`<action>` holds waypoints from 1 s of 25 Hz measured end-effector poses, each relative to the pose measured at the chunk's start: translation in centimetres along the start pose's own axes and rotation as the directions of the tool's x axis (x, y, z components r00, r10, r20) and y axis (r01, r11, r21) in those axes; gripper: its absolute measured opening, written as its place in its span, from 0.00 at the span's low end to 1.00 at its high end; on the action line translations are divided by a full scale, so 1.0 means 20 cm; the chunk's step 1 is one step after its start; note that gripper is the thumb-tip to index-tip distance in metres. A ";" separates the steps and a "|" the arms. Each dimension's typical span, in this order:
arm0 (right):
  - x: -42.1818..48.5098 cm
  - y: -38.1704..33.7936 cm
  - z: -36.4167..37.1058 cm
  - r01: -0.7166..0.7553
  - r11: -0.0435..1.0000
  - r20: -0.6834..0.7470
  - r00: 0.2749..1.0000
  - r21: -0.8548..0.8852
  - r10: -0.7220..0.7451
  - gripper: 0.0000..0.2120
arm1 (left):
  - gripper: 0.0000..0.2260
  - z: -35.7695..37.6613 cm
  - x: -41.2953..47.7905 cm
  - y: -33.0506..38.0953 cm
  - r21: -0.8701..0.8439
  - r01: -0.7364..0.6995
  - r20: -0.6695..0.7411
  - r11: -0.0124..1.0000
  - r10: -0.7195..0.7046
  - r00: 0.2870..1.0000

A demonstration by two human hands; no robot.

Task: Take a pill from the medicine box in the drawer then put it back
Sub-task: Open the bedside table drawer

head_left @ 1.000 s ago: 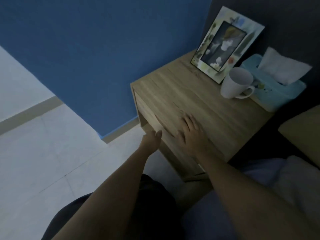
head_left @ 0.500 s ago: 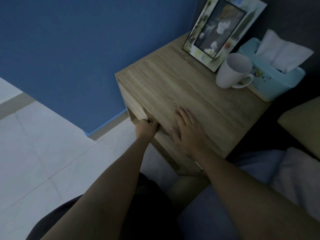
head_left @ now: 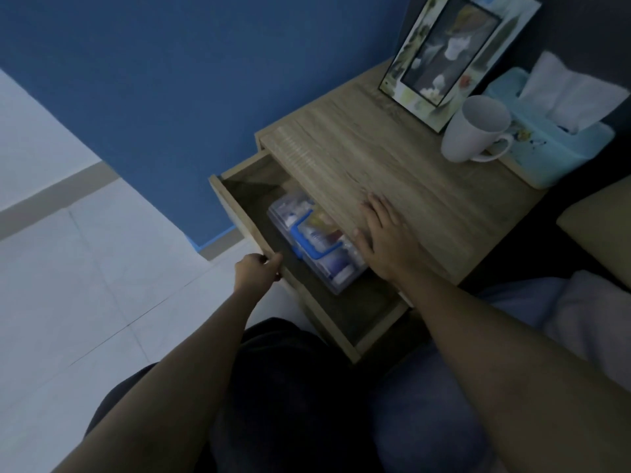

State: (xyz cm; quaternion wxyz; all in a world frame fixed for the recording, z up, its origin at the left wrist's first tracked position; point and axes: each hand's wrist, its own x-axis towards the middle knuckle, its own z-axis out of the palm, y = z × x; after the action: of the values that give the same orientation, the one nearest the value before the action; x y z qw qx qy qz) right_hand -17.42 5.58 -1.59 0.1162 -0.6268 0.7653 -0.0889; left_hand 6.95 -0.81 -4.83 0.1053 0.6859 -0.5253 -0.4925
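Observation:
The wooden drawer (head_left: 239, 213) of the bedside table (head_left: 392, 165) stands pulled out toward me. Inside lies a clear plastic medicine box (head_left: 317, 244) with a blue handle, partly hidden under the tabletop. My left hand (head_left: 256, 269) grips the drawer's front edge. My right hand (head_left: 384, 238) rests flat on the tabletop at its near edge, fingers spread, just right of the box.
At the back of the tabletop stand a picture frame (head_left: 454, 56), a white mug (head_left: 474, 131) and a pale blue tissue box (head_left: 553, 145). A blue wall is behind, pale floor tiles lie to the left, and bedding and a cushion lie to the right.
My left hand took hold of the drawer front and pulled the drawer open, showing the medicine box. My right hand stayed flat on the tabletop.

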 end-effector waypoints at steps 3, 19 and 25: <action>0.00 -0.02 -0.01 -0.009 0.999 0.023 1.000 -0.046 0.010 0.27 | 0.19 -0.09 -0.03 -0.08 0.027 0.028 -0.001 0.999 -0.028 1.000; -0.36 -0.66 0.35 -0.776 0.558 0.055 0.597 0.295 0.800 0.39 | 0.28 -0.23 0.24 0.26 0.593 -0.472 0.174 0.653 0.469 0.866; -0.28 -0.70 0.41 -0.743 0.346 0.211 0.542 0.573 0.814 0.46 | 0.22 -0.21 0.42 0.28 0.476 -0.419 0.393 0.773 0.240 0.888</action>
State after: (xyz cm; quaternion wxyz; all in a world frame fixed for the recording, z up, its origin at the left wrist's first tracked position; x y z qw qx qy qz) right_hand -0.96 8.40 -5.05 0.2939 -0.1072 0.9026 -0.2957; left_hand 6.40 -11.70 -3.86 -0.0937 0.4964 -0.7670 -0.3957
